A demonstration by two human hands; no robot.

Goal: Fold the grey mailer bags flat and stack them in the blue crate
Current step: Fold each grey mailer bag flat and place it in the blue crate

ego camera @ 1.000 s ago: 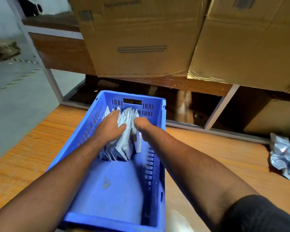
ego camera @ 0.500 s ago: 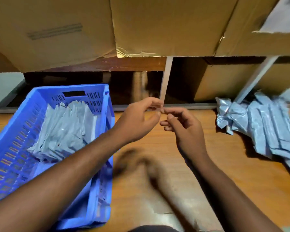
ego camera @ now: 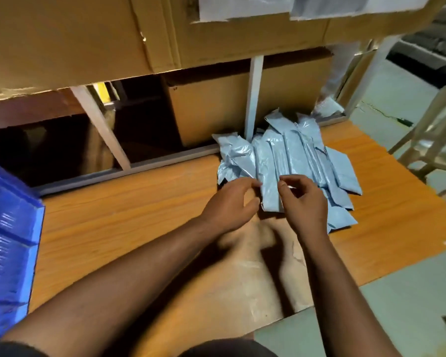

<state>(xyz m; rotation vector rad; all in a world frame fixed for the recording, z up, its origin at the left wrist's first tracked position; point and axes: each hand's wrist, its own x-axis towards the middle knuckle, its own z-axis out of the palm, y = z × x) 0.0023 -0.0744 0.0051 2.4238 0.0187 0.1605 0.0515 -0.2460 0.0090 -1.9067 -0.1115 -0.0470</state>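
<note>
Mailer bags (ego camera: 289, 161) now reached, both hands (ego camera: 229, 204) touching

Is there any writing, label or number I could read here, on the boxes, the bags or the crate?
None can be read.
Cardboard boxes: no print shows.
White sheets on the boxes at the top: blank or too blurred to tell.
Grey mailer bags: plain.
Blue crate: plain.

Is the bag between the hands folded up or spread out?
Folded: the mailer bag is a narrow strip, with left hand and right hand at its sides.
</note>
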